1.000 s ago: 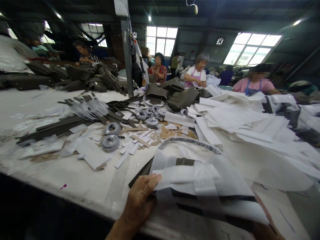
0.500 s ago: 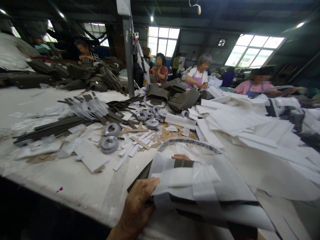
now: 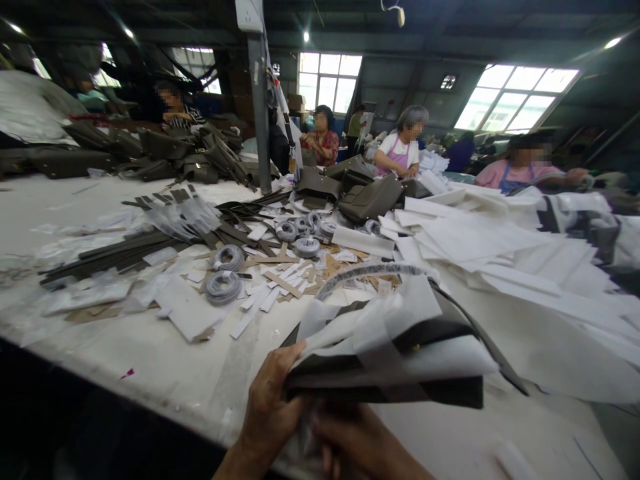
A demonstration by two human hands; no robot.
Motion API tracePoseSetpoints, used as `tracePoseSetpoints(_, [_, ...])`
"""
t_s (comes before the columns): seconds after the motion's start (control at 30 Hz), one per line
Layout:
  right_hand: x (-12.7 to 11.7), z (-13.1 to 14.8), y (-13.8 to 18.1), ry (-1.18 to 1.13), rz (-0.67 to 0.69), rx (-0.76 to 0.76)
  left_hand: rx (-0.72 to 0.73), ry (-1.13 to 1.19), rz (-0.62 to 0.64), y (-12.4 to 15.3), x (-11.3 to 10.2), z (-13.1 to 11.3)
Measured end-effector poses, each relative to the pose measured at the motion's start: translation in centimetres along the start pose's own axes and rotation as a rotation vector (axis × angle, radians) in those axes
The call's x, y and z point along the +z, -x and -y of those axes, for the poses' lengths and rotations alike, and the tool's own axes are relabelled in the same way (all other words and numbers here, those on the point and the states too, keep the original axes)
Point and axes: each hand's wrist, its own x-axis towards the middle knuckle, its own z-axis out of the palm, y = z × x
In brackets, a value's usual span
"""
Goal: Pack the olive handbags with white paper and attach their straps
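A dark olive handbag (image 3: 325,379), partly covered in white wrapping sheets (image 3: 435,360), is tilted up in front of me. Its arched handle (image 3: 370,270) is wrapped in clear patterned film. My left hand (image 3: 273,393) grips the bag's left end, thumb on top and fingers underneath. Under the bag's near edge is my right hand (image 3: 357,433), smeared by motion and partly hidden by the bag. Something pale and translucent, perhaps plastic film (image 3: 307,433), shows between the two hands. A dark strap (image 3: 480,337) trails off the bag's right side onto the table.
White sheets (image 3: 500,247) are heaped on the right. Coiled wrapped handles (image 3: 223,287), card strips (image 3: 283,283) and dark straps (image 3: 125,250) lie ahead and left. More olive bags (image 3: 373,197) sit behind, near a grey post (image 3: 260,120). Several people work beyond the table (image 3: 165,373).
The bag has tilted up, showing more of its dark near side. My right hand, whose fingers showed behind the bag, is now beneath its near edge. My left hand keeps its hold.
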Motion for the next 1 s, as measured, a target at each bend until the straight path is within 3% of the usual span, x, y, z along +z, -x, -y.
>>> tracePoseSetpoints(0.13, [1.9, -2.3, 1.0, -0.051, 0.064, 0.094, 0.119, -0.058, 0.048, 0.4, 0.6, -0.5])
tracePoseSetpoints(0.27, [0.7, -2.8, 2.4, -0.210, -0.007, 0.093, 0.181, -0.088, 0.119, 0.3, 1.0, -1.0])
tracePoseSetpoints(0.43, [-1.9, -2.3, 4.3, -0.238, -0.119, 0.004, -0.001, -0.002, 0.104, -0.6, 0.2, -1.0])
tracePoseSetpoints(0.57, [-5.7, -0.7, 5.0, -0.240, -0.422, -0.046, -0.200, 0.067, 0.045, -1.1, -0.4, -0.5])
tracePoseSetpoints(0.7, [-9.9, 1.3, 3.9, -0.134, -0.664, -0.164, -0.290, 0.084, -0.006, -1.2, -0.6, -0.1])
tracePoseSetpoints(0.87, [-12.1, 1.7, 2.6, 0.182, -0.736, -0.094, -0.343, 0.101, 0.000, -1.3, -0.7, -0.1])
tracePoseSetpoints(1.0, [-11.9, 2.7, 3.7, 0.246, -0.727, -0.215, -0.367, 0.094, -0.001, -1.2, -0.7, 0.1])
